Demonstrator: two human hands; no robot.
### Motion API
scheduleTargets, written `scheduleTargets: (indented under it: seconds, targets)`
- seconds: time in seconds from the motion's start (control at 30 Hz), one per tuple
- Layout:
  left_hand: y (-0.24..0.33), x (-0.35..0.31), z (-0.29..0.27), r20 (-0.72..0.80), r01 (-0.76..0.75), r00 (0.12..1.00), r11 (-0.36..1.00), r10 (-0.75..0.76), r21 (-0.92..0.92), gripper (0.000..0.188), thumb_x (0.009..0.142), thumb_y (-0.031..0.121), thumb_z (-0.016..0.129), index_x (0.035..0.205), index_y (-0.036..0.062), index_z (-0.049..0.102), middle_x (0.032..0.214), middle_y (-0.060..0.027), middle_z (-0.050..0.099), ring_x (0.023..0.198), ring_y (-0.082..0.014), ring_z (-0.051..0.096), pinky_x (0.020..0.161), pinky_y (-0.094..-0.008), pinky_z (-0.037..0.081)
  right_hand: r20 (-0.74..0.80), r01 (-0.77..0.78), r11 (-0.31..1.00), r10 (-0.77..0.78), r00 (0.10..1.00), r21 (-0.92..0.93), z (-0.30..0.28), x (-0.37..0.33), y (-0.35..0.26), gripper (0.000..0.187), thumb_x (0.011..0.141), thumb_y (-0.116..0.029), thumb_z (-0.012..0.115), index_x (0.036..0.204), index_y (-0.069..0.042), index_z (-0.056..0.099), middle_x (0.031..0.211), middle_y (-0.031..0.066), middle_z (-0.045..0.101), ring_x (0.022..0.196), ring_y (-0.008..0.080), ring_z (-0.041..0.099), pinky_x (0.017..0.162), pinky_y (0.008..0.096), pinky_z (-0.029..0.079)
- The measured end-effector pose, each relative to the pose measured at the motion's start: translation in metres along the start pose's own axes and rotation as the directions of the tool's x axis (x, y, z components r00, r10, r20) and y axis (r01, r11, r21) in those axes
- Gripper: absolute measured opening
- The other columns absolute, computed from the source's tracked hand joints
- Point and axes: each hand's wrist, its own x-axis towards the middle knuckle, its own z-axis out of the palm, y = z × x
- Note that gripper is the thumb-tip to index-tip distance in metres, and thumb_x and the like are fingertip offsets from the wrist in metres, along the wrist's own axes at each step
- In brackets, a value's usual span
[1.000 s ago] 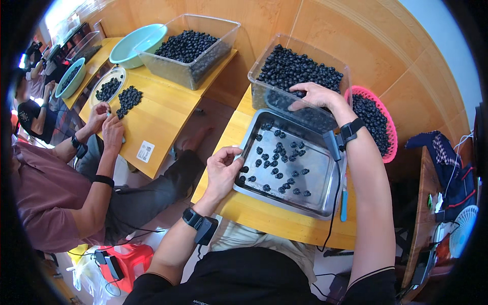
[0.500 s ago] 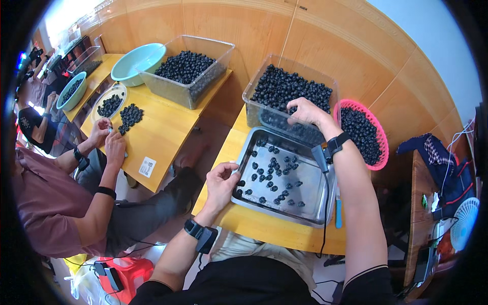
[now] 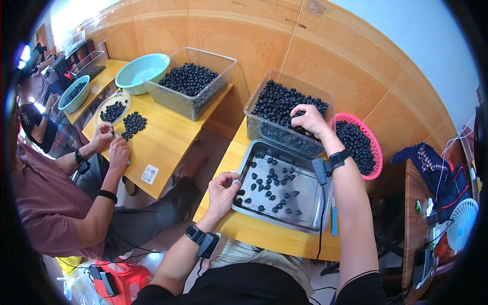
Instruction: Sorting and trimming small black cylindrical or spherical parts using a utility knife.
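Where right hand (image 3: 309, 120) is: among black pieces (image 3: 274, 100), fingers curled, grip hidden.
Left hand (image 3: 222, 194): at tray (image 3: 309, 204) rim, fingers bent, hold unclear.
Bin (image 3: 257, 127): beside tray, perhaps easing reach.

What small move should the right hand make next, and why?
Probably close on a small round black piece and lift it from the clear rectangular plastic bin: the right hand has its curled fingers at the heap there, while the left hand is at the silver rectangular metal tray.
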Motion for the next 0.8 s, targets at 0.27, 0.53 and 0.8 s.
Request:
scheduleTargets:
  seconds: [0.27, 0.53, 0.8]
  targets:
    - [-0.006, 0.002, -0.001, 0.001, -0.017, 1.0, 1.0, 0.017, 0.004, 0.015, 0.086, -0.004, 0.066, 0.1, -0.0056, 0.066, 0.084, 0.0011, 0.065, 0.072, -0.0028, 0.057, 0.064, -0.0183, 0.045, 0.008, -0.002, 0.983, 0.0, 1.0, 0.185, -0.03, -0.035, -0.041, 0.021, 0.071, -0.006, 0.073, 0.091, -0.012, 0.068, 0.062, -0.0028, 0.054, 0.047, 0.0062, 0.046, 0.039, 0.0225, 0.03]
    - [-0.006, 0.004, 0.001, -0.011, -0.042, 0.999, 0.999, 0.042, 0.005, 0.015, 0.086, -0.004, 0.066, 0.101, -0.0057, 0.067, 0.091, -0.0007, 0.066, 0.078, -0.0045, 0.06, 0.07, -0.0193, 0.048, 0.187, 0.222, 0.975, -0.219, 0.958, 0.003, 0.014, -0.102, -0.05, 0.026, 0.063, -0.01, 0.075, 0.088, -0.004, 0.071, 0.083, 0.0029, 0.065, 0.086, 0.0168, 0.063, 0.082, 0.0295, 0.05]
    - [-0.003, 0.001, 0.002, 0.011, -0.005, 1.0, 1.0, 0.004, 0.003, 0.016, 0.086, -0.004, 0.066, 0.102, -0.0059, 0.066, 0.09, -0.0011, 0.066, 0.078, -0.0046, 0.06, 0.069, -0.0192, 0.048, 0.229, 0.249, 0.943, -0.198, 0.953, -0.222, 0.082, -0.128, 0.021, 0.04, 0.066, -0.018, 0.077, 0.104, -0.007, 0.071, 0.112, 0.0173, 0.065, 0.108, 0.0345, 0.063, 0.093, 0.0397, 0.05]
